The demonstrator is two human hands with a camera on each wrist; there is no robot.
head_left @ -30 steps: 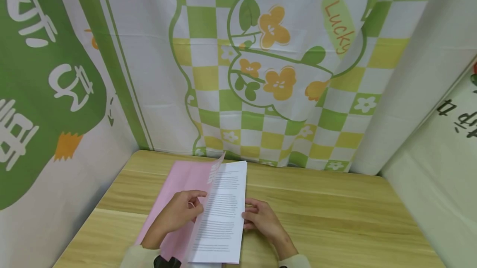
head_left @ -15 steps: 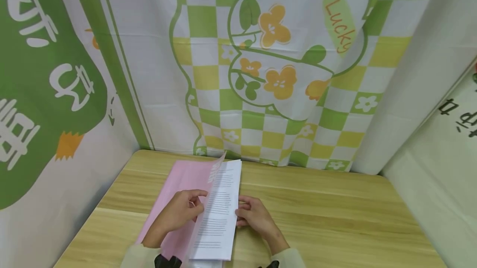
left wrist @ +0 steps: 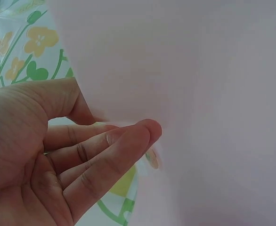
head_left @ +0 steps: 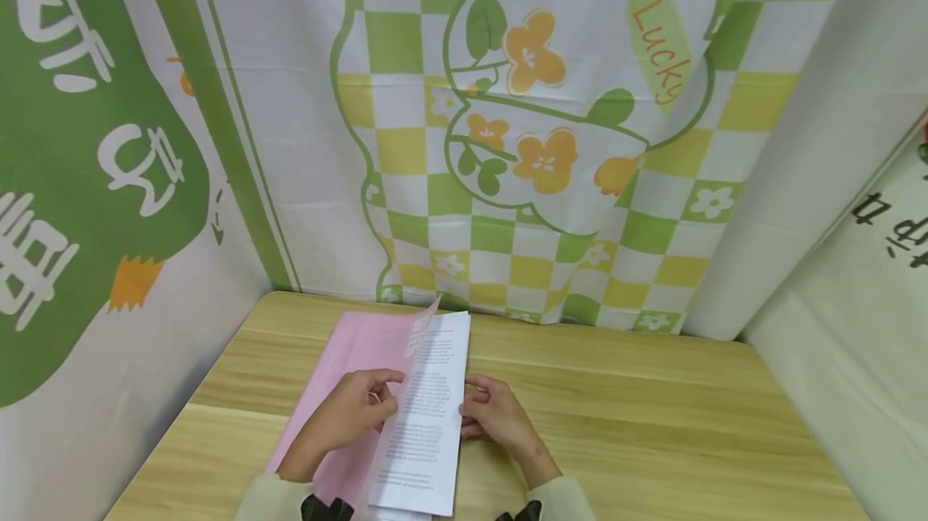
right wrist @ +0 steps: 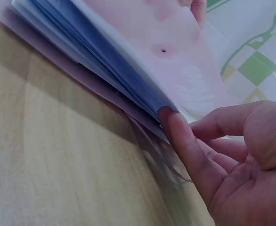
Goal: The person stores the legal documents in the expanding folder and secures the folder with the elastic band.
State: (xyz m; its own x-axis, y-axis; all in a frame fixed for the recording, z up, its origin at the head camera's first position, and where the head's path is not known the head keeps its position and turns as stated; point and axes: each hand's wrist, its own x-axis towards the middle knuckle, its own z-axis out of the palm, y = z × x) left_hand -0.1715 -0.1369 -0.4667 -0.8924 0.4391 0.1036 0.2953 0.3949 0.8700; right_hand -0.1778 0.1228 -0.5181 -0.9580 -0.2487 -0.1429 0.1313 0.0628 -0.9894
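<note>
A pink folder (head_left: 366, 336) with a translucent cover lies on the table, its cover raised at the right. My left hand (head_left: 355, 412) pinches the free edge of that cover; in the left wrist view the pale pink cover (left wrist: 213, 94) fills much of the frame beside the fingers. White printed paper (head_left: 428, 424) lies under the raised cover and sticks out to the right. My right hand (head_left: 496, 416) pinches the paper's right edge between thumb and fingers. In the right wrist view, blue-tinted sheets (right wrist: 95, 47) show stacked inside the folder.
The wooden table (head_left: 623, 424) extends to the right of the folder. A thin cord (right wrist: 159, 157) loops out from the folder's edge. A patterned curtain (head_left: 536, 263) stands at the table's back, with cloth walls on both sides.
The right hand has shifted a little left along with the white paper, which sits farther under the pink cover. The left hand stays in place on the cover.
</note>
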